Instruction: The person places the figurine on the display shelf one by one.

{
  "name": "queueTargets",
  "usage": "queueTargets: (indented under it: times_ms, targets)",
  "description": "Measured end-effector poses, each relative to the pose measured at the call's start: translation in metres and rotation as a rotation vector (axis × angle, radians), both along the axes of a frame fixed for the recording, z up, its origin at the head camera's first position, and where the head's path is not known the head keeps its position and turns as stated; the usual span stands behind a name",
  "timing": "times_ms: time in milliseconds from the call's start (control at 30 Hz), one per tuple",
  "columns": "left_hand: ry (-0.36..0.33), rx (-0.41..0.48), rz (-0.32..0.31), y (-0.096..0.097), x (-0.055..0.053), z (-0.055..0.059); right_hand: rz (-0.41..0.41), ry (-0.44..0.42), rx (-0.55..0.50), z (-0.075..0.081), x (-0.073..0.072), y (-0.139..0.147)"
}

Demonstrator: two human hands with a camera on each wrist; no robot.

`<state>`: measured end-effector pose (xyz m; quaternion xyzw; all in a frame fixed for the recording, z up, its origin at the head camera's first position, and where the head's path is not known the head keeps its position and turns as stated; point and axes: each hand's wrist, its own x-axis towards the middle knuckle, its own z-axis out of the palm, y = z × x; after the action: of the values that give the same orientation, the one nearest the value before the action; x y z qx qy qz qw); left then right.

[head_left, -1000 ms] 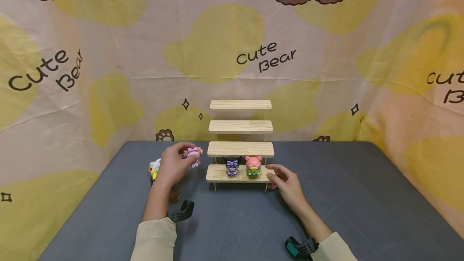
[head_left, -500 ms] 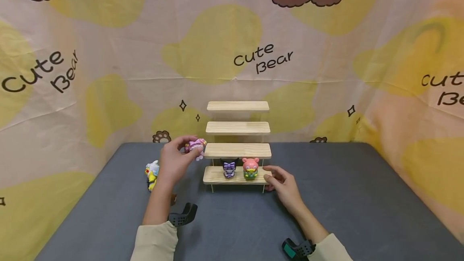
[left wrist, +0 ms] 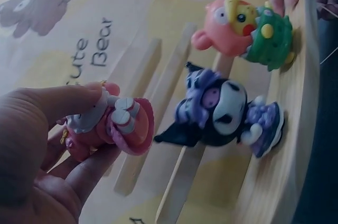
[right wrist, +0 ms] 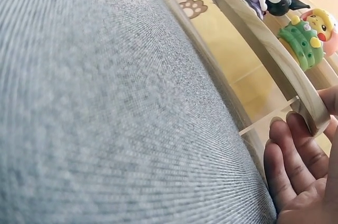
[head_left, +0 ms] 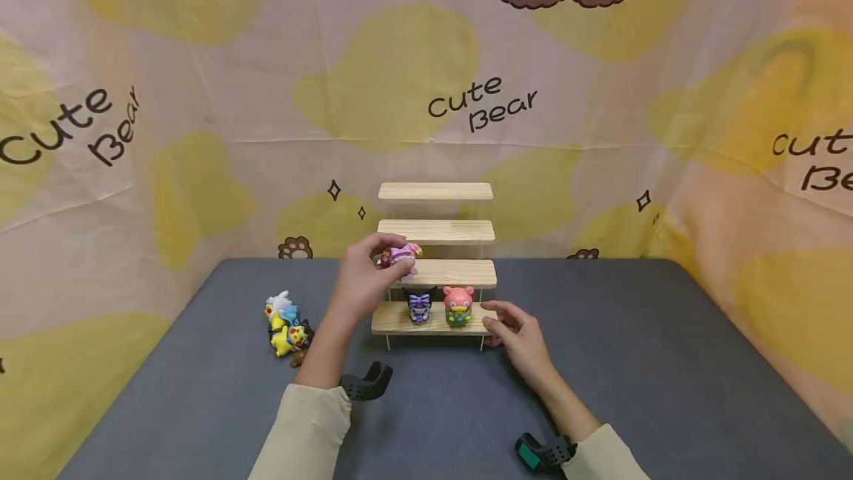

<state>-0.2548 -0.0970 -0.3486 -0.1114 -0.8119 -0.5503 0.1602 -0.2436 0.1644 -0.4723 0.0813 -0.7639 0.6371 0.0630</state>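
Observation:
My left hand [head_left: 360, 276] pinches a small pink figurine [head_left: 402, 255] between thumb and fingers, in front of the second tier from the bottom of a wooden stepped display stand [head_left: 460, 272]. In the left wrist view that figurine [left wrist: 119, 123] is tipped, its white feet toward the camera. A black-and-purple figurine [head_left: 419, 308] and a figurine in a pink hood and green outfit [head_left: 457, 306] stand upright on the lowest tier. At that tier's right end, my right hand [head_left: 526, 343] grips the board [right wrist: 274, 60], fingers curled under its edge in the right wrist view.
Several figurines, including a yellow one [head_left: 283, 339] and a white-and-blue one [head_left: 280, 306], lie clustered on the grey tabletop [head_left: 200, 406] at left. Behind the stand hangs a patterned cloth [head_left: 400, 80] with bear prints; it also covers both sides.
My left hand has carried the pink figurine rightward and up, from beside the stand to in front of its second tier. The left cluster is now uncovered. My right hand keeps its grip.

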Motion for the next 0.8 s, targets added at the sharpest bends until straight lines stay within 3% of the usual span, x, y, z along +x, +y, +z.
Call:
queueTargets:
  times_ms: [367, 800]
  targets:
    - [-0.023, -0.114, -0.072, 0.023, -0.014, 0.004, -0.002, -0.011, -0.011, -0.003, 0.0, -0.002]
    - [-0.086, -0.087, -0.152, 0.05, -0.028, 0.005, 0.003, 0.007, -0.009, -0.001, -0.001, -0.001]
